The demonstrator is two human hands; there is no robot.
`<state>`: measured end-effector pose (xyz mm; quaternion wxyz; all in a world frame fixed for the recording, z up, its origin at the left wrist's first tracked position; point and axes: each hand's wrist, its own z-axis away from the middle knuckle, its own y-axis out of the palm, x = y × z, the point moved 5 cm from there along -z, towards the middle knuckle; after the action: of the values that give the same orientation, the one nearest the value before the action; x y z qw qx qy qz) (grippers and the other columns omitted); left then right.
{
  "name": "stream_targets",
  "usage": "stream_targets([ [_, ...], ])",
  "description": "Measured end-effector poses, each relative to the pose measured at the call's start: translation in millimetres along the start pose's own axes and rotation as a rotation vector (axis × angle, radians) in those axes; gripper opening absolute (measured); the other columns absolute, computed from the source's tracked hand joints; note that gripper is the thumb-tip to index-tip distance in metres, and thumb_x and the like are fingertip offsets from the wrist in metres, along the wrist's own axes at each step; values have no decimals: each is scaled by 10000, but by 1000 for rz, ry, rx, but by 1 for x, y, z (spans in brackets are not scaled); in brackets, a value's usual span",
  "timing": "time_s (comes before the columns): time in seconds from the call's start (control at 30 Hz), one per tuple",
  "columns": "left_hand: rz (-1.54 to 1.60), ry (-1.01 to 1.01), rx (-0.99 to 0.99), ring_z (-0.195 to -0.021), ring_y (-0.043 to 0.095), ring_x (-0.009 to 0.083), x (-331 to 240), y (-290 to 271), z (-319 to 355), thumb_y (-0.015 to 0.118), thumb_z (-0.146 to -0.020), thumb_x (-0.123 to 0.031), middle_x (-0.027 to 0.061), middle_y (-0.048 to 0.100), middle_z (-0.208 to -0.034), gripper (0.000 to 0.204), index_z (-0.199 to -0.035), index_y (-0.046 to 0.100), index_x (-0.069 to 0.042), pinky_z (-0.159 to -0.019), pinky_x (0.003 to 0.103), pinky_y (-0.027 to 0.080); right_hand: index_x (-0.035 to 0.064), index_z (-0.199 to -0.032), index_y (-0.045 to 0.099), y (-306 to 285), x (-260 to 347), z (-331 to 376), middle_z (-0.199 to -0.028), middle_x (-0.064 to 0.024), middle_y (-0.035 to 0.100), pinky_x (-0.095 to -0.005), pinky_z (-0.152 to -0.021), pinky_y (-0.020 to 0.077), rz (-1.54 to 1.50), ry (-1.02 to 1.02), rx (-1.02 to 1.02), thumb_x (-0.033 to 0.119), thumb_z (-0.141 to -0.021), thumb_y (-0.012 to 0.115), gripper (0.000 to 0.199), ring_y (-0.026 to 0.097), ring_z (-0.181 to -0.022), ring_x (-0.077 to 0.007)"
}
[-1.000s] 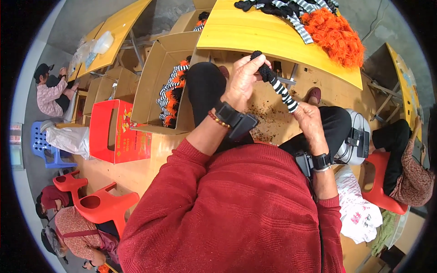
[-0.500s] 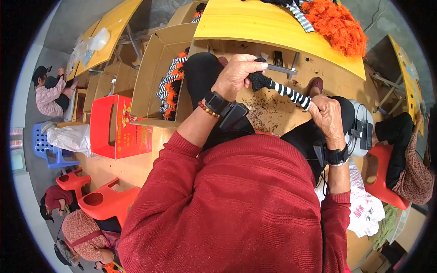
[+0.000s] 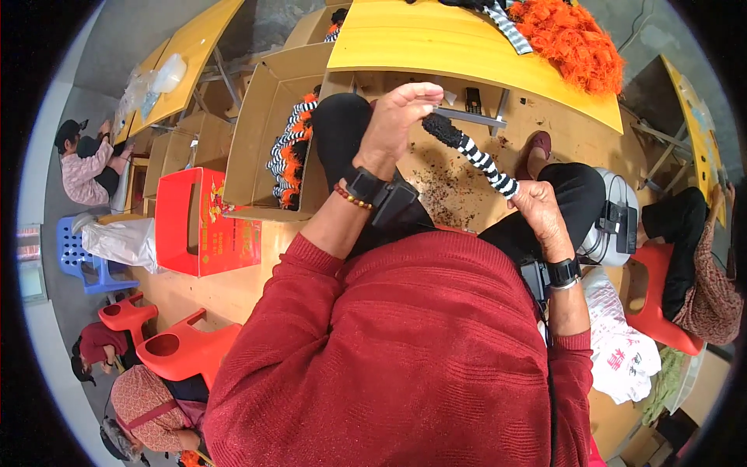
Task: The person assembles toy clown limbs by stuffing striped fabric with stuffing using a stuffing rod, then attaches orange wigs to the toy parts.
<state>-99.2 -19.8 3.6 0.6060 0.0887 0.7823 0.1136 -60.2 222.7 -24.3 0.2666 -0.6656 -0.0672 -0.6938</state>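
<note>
My right hand [image 3: 537,210] is closed around the lower end of a black-and-white striped knitted tube [image 3: 486,165]. The tube slants up to the left over the gap between my knees and ends in a fuzzy black tip [image 3: 442,130]. Just left of that tip, my left hand [image 3: 395,121] is raised with its fingers stretched out, holding nothing. A small space separates it from the black tip. Below, dark scraps [image 3: 447,187] are scattered on the floor.
Ahead stands a yellow table [image 3: 436,39] with a heap of orange shaggy material [image 3: 568,47]. To my left are an open cardboard box [image 3: 253,132] of striped and orange pieces and a red carton [image 3: 177,222]. Red stools [image 3: 191,350] and several people are around.
My left hand has let go of the black tip and opened its fingers, rising slightly. The right hand, still gripping the striped tube, has shifted a little left and toward me.
</note>
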Motion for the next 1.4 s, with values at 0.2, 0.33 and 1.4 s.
stream_targets([
  [0.2,-5,-195,281,-444,387,16,-27,19,16,530,-742,-141,69,600,-970,265,-967,583,-12,-390,152,327,38,-557,534,-2,5,4,-496,75,409,-207,-460,280,-51,113,-21,162,-796,565,271,348,-483,-31],
  [0.33,-179,-277,267,-441,361,7,-25,24,16,496,-808,-155,-1,594,-838,190,-941,586,-55,-376,140,280,37,-559,536,-1,0,4,-488,77,400,-207,-457,277,-9,103,-34,139,-790,552,252,343,-480,-32],
  [1.4,305,-106,-53,-464,427,45,-5,58,-2,531,-842,-238,1,486,-655,180,-840,492,-63,-403,188,394,63,-606,547,39,13,-16,-491,48,457,-190,-358,216,-682,242,37,257,-844,544,307,325,-383,-29],
])
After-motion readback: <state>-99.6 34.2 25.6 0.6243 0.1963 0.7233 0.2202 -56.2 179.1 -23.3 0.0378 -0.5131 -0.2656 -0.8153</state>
